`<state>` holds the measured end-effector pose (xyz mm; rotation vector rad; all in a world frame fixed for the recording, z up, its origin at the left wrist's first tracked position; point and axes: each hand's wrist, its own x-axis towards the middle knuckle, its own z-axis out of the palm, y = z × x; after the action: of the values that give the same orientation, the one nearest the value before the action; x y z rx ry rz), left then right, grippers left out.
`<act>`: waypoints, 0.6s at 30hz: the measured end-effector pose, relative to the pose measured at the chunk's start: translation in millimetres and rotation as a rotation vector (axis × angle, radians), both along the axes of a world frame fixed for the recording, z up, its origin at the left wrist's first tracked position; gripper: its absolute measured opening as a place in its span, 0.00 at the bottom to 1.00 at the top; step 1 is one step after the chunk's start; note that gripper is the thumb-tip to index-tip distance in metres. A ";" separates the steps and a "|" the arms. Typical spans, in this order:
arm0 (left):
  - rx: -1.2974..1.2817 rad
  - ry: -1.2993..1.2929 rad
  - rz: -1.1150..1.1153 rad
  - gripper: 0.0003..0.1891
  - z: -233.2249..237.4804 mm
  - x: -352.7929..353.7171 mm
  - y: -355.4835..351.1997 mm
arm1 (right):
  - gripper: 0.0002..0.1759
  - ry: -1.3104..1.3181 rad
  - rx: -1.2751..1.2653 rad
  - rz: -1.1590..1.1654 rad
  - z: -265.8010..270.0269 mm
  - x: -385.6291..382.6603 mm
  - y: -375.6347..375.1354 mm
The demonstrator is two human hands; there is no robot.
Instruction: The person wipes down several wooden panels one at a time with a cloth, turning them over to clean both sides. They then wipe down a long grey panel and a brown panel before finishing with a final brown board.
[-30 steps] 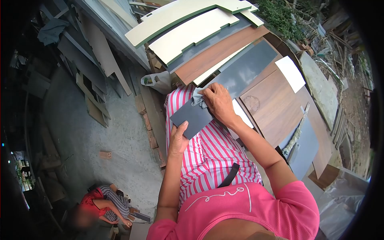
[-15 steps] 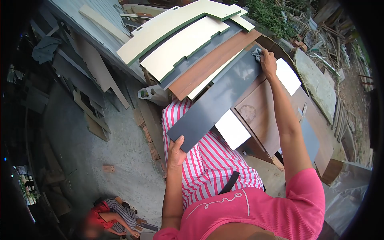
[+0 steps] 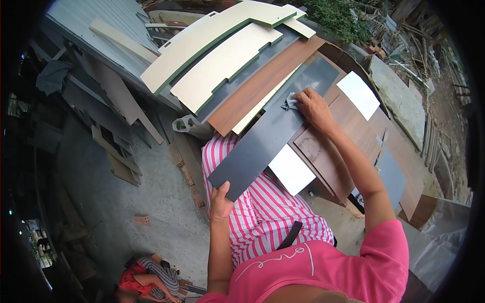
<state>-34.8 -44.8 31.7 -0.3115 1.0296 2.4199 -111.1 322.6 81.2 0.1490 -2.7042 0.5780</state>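
Note:
A long dark grey board (image 3: 255, 144) lies slanted across my lap and the stacked panels. My left hand (image 3: 221, 201) grips its near end, thumb on top and fingers beneath. On the upper half of the board, my right hand (image 3: 314, 108) is closed on a crumpled grey-blue cloth (image 3: 290, 102) pressed to the surface. Left of the board lie a reddish-brown board (image 3: 265, 83) and cream panels with green edges (image 3: 227, 63). To its right are brown wood-grain panels (image 3: 328, 154) and a white piece (image 3: 292, 170).
A white bag (image 3: 194, 127) sits beside my knee. Dark boards (image 3: 96, 108) lean at the left near a corrugated metal wall (image 3: 96, 25). A brick (image 3: 142, 220) lies on the concrete floor. Another person (image 3: 149, 278) sits low at the bottom left.
My right hand has slid the cloth down the board from its far end toward me. My left hand keeps its hold on the near end. The view has shifted slightly.

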 end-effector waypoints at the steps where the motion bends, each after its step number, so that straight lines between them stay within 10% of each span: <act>1: -0.001 0.005 -0.004 0.23 0.3 -0.3 0.9 | 0.10 0.004 0.013 -0.089 -4.7 -9.5 23.6; 7: -0.018 0.020 -0.002 0.23 -2.6 1.3 -1.8 | 0.13 0.008 0.032 -0.690 -36.9 -49.6 184.4; 15: -0.031 0.017 0.002 0.21 3.3 1.6 2.0 | 0.11 0.141 0.033 -0.199 -11.6 -62.0 78.1; 18: -0.062 0.038 0.014 0.22 5.5 4.6 0.1 | 0.12 0.216 0.011 -0.476 -24.5 -75.7 101.1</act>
<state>-30.2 -44.7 37.2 -0.2958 1.1239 2.4191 -186.8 423.7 56.8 -0.3970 -2.4097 0.3758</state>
